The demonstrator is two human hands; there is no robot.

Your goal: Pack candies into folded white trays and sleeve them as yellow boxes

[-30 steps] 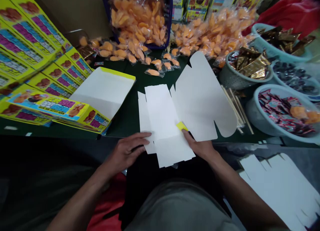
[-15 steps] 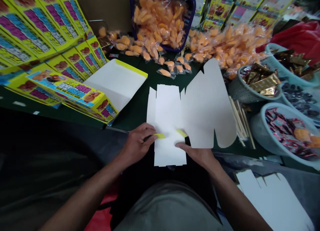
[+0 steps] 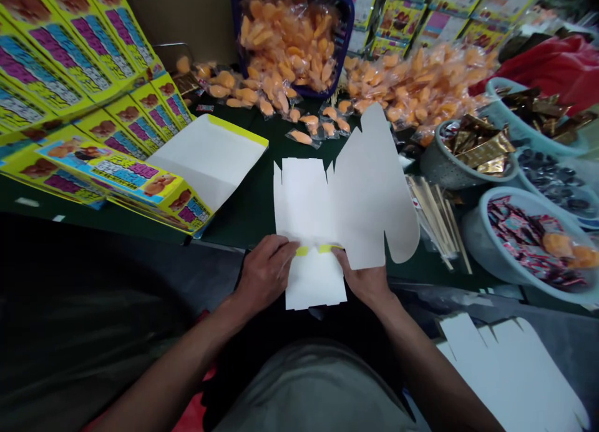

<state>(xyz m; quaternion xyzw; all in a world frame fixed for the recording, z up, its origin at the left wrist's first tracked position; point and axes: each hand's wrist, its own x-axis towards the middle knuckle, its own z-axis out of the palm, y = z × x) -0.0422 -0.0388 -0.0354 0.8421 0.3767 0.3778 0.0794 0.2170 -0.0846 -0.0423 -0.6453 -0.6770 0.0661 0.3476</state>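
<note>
A die-cut cardboard box blank (image 3: 306, 198), white inside up, lies over the table's near edge and is partly folded. My left hand (image 3: 267, 266) pinches its left edge, fingers closed beside a small yellow-backed tab. On the other side, my right hand (image 3: 367, 282) grips the blank, its thumb at the second yellow tab and its other fingers under the cardboard. A wide side panel with a rounded flap stands out to the right above my right hand. The lower part of the blank hangs toward my body.
Stacked yellow printed boxes (image 3: 70, 51) stand at the left, with an open box (image 3: 210, 145) beside them. A purple basket (image 3: 345, 45) spills wrapped orange pieces (image 3: 421, 85). Wooden sticks (image 3: 433, 216) and pale blue tubs (image 3: 477, 245) are at right; more white blanks (image 3: 510, 369) lie below.
The blank's side panels have risen and drawn inward. My right hand has moved up to the right tab, and my left hand has shifted slightly right. The camera view has shifted a little.
</note>
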